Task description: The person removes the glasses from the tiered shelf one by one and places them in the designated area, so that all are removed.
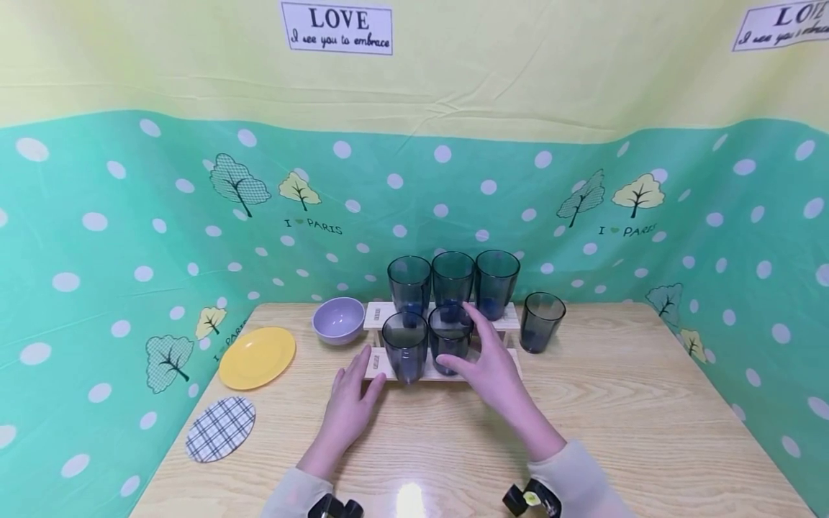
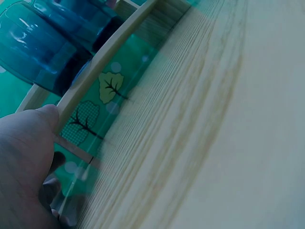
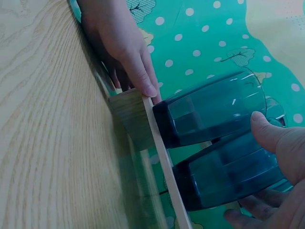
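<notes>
A two-step wooden rack (image 1: 378, 316) bears dark, see-through drinking glasses. On its lower step stand a left glass (image 1: 405, 349) and a right glass (image 1: 449, 332), both upright. My right hand (image 1: 488, 368) holds the right one, thumb on the near side and fingers round the far side. At the rack's left end, my left hand (image 1: 350, 403) grips the lower step. The left wrist view has that thumb (image 2: 47, 114) against the step's edge, the fingers partly hidden below. Three more glasses (image 1: 453, 277) line the upper step.
Right of the rack, another dark glass (image 1: 541, 324) stands on the wooden table (image 1: 615, 403). To the left are a purple bowl (image 1: 339, 321), a yellow plate (image 1: 257, 358) and a checked round mat (image 1: 222, 429). A polka-dot cloth (image 1: 363, 180) hangs behind and at both sides.
</notes>
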Demonstrator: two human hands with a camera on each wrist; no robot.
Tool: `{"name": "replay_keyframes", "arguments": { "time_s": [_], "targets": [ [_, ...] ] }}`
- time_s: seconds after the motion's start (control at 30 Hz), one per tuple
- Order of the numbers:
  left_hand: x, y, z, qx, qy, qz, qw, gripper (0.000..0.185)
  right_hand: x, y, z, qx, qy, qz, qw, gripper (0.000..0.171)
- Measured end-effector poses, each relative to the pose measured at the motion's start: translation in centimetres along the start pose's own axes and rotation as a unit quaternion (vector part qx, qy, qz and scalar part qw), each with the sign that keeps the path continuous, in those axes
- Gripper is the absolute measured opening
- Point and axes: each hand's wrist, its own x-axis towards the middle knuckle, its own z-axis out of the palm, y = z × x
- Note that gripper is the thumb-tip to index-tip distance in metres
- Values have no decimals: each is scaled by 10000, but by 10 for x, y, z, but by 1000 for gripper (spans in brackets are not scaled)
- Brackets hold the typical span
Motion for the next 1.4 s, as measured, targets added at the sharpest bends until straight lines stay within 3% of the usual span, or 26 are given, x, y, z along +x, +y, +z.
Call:
{"name": "replay_keyframes", "arguments": {
  "time_s": [0.93,1.23,1.4],
  "targets": [
    [-1,1,-1,-19,-37,-44,10000,71,1,7,7,66,243,-123,9996,102],
    [-2,0,-1,-38,-32,-38,10000,72,0,5,5,-132,316,-44,9994,102],
    [-2,0,-1,-32,-21,0,10000,72,0,5,4,77,316,45,9995,103]
  ]
}}
